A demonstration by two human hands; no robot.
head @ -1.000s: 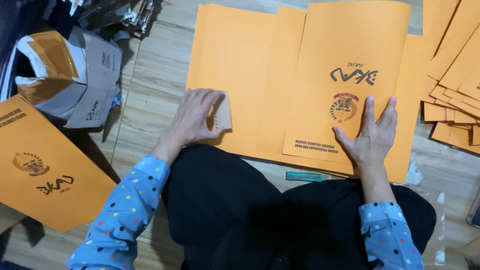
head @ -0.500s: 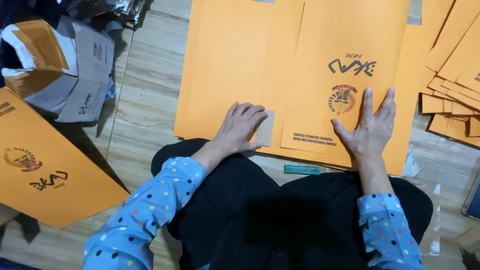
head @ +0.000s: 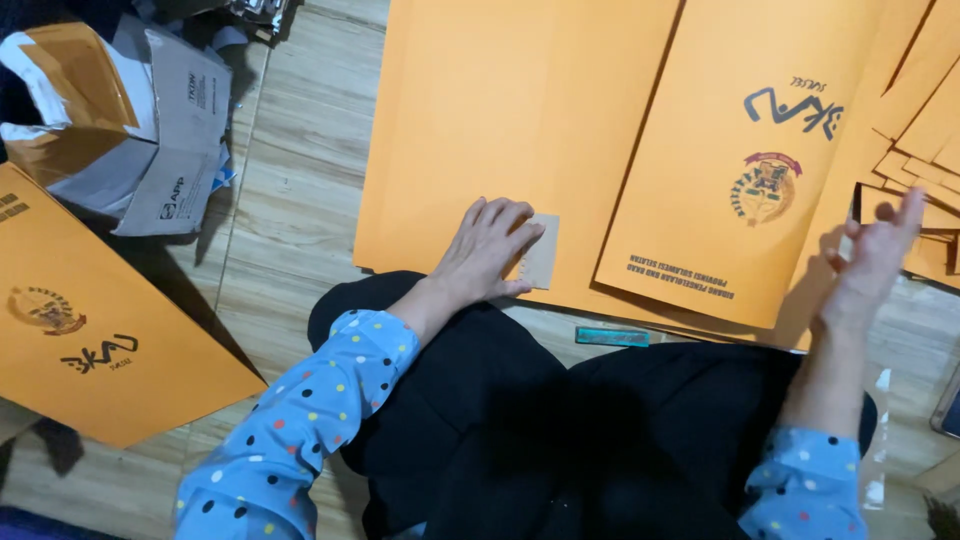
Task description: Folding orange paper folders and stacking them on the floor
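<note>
Orange paper sheets (head: 500, 130) cover the upper centre of the wooden floor (head: 290, 180), overlapping; at least three large ones lie spread, their near edges running just ahead of the person's black-clad knees. One printed sheet (head: 740, 170) lies on top at right, bearing a dark script mark above a round multicoloured emblem and lines of small print. A further printed orange sheet (head: 90, 330) lies apart at lower left, with the same emblem and mark. Open floor runs as a strip between that sheet and the spread. A torn grey-and-tan cardboard box (head: 110, 120) sits at upper left. A fanned stack of orange pieces (head: 920, 170) occupies the right edge; their number cannot be counted. One teal strip (head: 612, 337) lies on the floor by the knees.

Left hand (head: 490, 250) rests flat, fingers spread, pressing a small tan square (head: 540, 263) onto the plain sheet's near edge. Right hand (head: 875, 250) is raised, blurred, fingers open, gripping nothing.
</note>
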